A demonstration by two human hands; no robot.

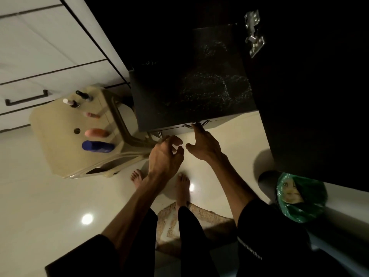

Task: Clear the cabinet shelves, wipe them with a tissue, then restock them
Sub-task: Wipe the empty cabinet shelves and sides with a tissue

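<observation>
Dark cabinet interior (199,21) lost in shadow

Its upper reaches show nothing readable. The open door (319,96) runs off the right edge. Labels on the bottles (97,146) on the beige stool (60,136) are too blurred to read, as is the print on the green bag (301,198).

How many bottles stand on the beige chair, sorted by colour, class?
Blue bottle: 1
Pink or peach bottles: 2
Dark bottles: 2; one has a white cap
Total: 5, all on the chair
</observation>
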